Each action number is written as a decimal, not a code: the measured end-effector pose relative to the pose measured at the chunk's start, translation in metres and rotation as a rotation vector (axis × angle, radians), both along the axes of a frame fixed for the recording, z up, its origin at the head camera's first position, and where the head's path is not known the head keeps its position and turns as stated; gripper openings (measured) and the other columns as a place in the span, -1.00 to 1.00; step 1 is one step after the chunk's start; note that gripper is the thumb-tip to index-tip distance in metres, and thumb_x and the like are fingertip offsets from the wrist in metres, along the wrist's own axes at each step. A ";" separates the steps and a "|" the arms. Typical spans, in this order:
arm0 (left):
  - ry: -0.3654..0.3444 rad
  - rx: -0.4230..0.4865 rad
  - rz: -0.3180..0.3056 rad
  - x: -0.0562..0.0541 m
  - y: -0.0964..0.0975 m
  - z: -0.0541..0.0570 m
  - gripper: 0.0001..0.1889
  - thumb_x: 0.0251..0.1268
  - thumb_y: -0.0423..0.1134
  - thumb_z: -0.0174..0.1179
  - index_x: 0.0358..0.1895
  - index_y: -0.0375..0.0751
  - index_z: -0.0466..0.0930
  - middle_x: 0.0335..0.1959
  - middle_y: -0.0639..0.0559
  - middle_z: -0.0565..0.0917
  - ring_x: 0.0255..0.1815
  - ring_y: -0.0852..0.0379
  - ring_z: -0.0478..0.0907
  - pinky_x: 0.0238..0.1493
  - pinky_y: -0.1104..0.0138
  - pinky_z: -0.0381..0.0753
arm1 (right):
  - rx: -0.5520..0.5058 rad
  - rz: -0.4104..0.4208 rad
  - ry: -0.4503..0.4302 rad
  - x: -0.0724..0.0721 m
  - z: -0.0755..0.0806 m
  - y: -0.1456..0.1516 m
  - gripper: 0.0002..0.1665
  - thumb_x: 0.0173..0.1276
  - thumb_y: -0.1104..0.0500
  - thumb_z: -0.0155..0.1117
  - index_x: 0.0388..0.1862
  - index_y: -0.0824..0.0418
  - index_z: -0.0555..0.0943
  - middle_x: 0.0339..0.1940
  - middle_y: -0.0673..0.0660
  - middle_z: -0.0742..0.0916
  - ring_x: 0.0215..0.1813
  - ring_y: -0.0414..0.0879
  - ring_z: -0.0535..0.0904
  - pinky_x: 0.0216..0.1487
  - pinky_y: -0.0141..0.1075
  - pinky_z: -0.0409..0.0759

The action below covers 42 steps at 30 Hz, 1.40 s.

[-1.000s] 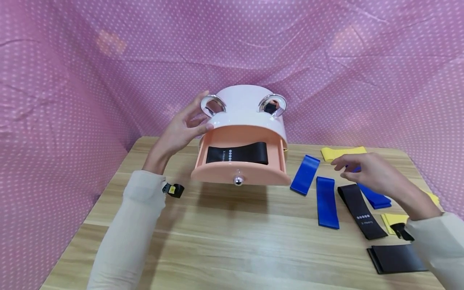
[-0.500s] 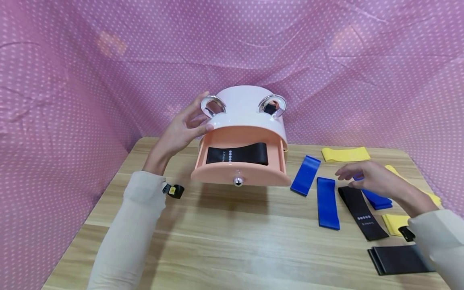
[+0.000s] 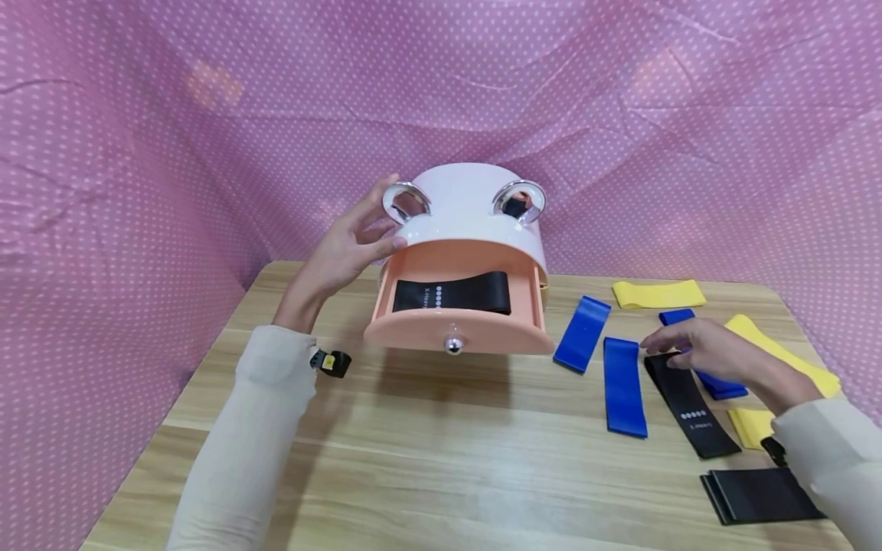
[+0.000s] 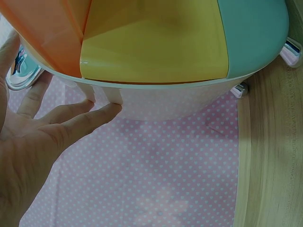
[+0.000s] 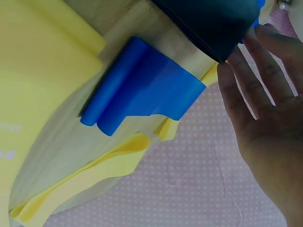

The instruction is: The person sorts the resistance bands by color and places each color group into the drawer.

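Observation:
A white frog-like storage box (image 3: 462,199) with silver ring eyes stands at the back middle, its peach drawer (image 3: 413,330) pulled out. In the drawer lies a black resistance band (image 3: 475,292) marked X-Heavy. My left hand (image 3: 341,245) rests on the box's left side, fingers straight against the white wall (image 4: 161,101) and thumb at the front rim. My right hand (image 3: 713,352) is over the far end of another black resistance band (image 3: 691,417) on the table; in the right wrist view its fingertips (image 5: 226,71) are right at that band's edge (image 5: 213,28).
Blue resistance bands (image 3: 582,334) lie right of the drawer, one (image 3: 722,386) partly under my right hand. Yellow bands (image 3: 659,294) lie behind and beside it. A stack of black bands (image 3: 761,496) sits at the front right. Pink dotted cloth (image 3: 441,84) hangs behind the table.
My right hand has moved down and slightly right, from near the back yellow band to the black band's far end. The left hand stays on the box.

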<state>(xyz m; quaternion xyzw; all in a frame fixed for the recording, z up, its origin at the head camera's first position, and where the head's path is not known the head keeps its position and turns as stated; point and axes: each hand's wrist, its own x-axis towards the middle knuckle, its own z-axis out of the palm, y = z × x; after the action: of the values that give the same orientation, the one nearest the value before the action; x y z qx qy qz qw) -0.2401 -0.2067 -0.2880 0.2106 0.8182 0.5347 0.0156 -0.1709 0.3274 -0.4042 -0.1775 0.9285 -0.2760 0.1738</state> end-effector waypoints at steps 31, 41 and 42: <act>0.006 -0.014 0.021 -0.001 0.000 -0.001 -0.11 0.44 -0.22 0.37 0.63 0.58 0.09 0.72 0.05 0.17 0.60 -0.19 0.35 0.51 -0.11 0.51 | 0.058 -0.022 0.058 -0.001 0.000 0.001 -0.62 0.38 0.58 0.16 0.08 0.39 0.73 0.00 0.33 0.80 0.10 0.38 0.71 0.03 0.20 0.77; 0.016 -0.015 0.010 -0.001 0.001 0.000 -0.09 0.44 -0.24 0.36 0.65 0.53 0.07 0.72 0.03 0.17 0.61 -0.20 0.34 0.51 -0.15 0.50 | 0.085 0.002 0.132 0.004 0.022 0.000 -0.63 0.34 0.57 0.23 0.06 0.37 0.74 0.02 0.38 0.78 -0.09 0.14 0.74 -0.22 -0.08 0.78; 0.016 -0.016 0.009 -0.001 0.001 0.000 -0.09 0.44 -0.25 0.36 0.65 0.53 0.07 0.72 0.02 0.17 0.61 -0.20 0.34 0.51 -0.15 0.50 | 0.086 0.005 0.136 0.004 0.024 0.000 -0.62 0.33 0.57 0.24 0.06 0.37 0.74 0.02 0.38 0.79 -0.09 0.13 0.73 -0.23 -0.09 0.78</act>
<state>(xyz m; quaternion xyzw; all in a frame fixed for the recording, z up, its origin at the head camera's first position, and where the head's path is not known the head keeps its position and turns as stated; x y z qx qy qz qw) -0.2407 -0.2059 -0.2879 0.2109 0.8234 0.5267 0.0083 -0.1669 0.3273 -0.3804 -0.1903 0.9488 -0.2226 0.1184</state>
